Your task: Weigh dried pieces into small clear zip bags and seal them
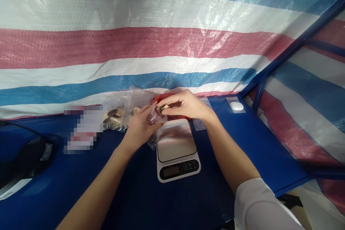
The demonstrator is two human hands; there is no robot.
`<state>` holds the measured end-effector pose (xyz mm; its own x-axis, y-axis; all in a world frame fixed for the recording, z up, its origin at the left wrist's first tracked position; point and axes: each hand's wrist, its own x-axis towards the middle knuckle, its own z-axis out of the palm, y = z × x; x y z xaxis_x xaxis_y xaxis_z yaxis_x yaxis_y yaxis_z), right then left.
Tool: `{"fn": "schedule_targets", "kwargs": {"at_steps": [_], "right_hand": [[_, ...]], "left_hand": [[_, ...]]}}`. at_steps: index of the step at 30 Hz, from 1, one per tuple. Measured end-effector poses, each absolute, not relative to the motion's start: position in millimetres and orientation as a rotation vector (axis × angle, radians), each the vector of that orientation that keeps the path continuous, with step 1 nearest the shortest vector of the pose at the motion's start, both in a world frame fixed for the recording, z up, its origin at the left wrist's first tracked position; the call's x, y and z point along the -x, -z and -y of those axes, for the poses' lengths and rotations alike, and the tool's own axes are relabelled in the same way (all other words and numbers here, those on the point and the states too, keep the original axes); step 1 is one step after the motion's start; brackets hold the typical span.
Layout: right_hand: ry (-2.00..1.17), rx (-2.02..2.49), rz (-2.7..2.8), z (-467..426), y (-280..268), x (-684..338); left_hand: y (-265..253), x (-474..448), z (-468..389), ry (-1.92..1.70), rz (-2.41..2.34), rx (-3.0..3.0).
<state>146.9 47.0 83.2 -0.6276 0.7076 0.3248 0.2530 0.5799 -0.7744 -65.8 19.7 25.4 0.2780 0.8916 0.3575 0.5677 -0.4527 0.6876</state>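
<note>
My left hand (141,124) is closed around the side of a see-through plastic bag (154,118), keeping its mouth turned up to the right. In my right hand (187,103), thumb and fingers pinch a brown-and-pale piece that looks like a dried mushroom (162,108), right at the bag's mouth. Behind both hands a red basket (159,97) shows in part; its contents are hidden. Just below the hands lies a white kitchen scale (177,142) with a metal plate, its display dark. Left of my left hand, zip bags (114,116) hold several similar dried pieces.
The blue table (215,176) runs up to a striped plastic sheet (134,46). At the left sit a black device (32,158) with a cable and a blurred-out packet (84,129). A white oval object (236,106) on a small bag lies at the right, near blue metal bars (280,57).
</note>
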Motion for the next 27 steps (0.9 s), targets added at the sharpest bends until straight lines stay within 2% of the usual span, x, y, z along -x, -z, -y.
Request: {"fn": "schedule_targets", "kwargs": {"at_steps": [7,13,27], "right_hand": [[-0.754,0.970,2.355,-38,-88,-134],[-0.794,1.068,2.421,-36,-87,-130],[-0.921,0.808,2.205,-42,-78,-137]], "left_hand": [[-28,57,-14,-1.090,-1.234,-2.069],[-25,57,-15,-1.124,-1.240,-2.036],[-24,57,-15,-1.154,-1.247,-1.952]]}}
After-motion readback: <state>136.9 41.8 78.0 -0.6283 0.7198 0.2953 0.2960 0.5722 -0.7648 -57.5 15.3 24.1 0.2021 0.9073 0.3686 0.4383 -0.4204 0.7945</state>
